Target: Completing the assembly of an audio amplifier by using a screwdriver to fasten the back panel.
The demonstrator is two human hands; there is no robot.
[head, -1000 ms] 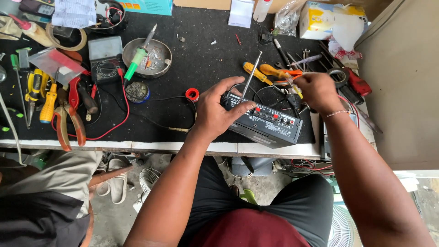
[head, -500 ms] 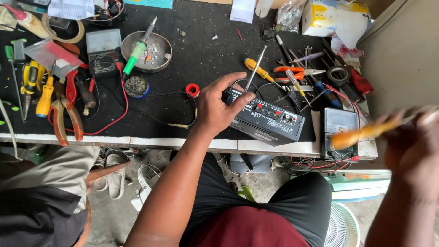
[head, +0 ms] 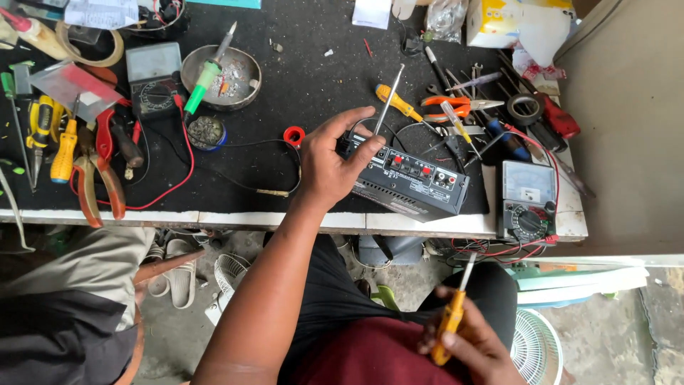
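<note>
**Radio steadied on the bench edge, screwdriver held ready**

The grip of the right hand (head: 467,342) is closed around the yellow handle of a screwdriver (head: 453,314), whose shaft points up toward the underside of the bench edge; the tool is carried low, over the lap, well apart from the work. The grip of the left hand (head: 329,160) is clamped on the left end of a small black radio (head: 407,177), with the thumb over its top edge and the fingers (head: 342,121) curled behind it. The radio is set near the front edge of the bench (head: 285,217), its panel of red and white controls facing up and its thin metal antenna (head: 390,96) slanting away from the body.

Just beyond the radio lie a second yellow-handled screwdriver (head: 399,103), orange-handled pliers (head: 456,107) and a tester pen (head: 456,122). An analogue multimeter (head: 529,199) sits to the right of the radio, and a small red ring (head: 293,135) lies left of the hand.

The step in hand is judged to be one of holding and positioning: the radio is braced while the tool is brought up. The next move is judged to call for the tip to be lifted to the casing and seated squarely in a screw, with the left hold kept firm so that the radio is not pushed off the edge.
</note>
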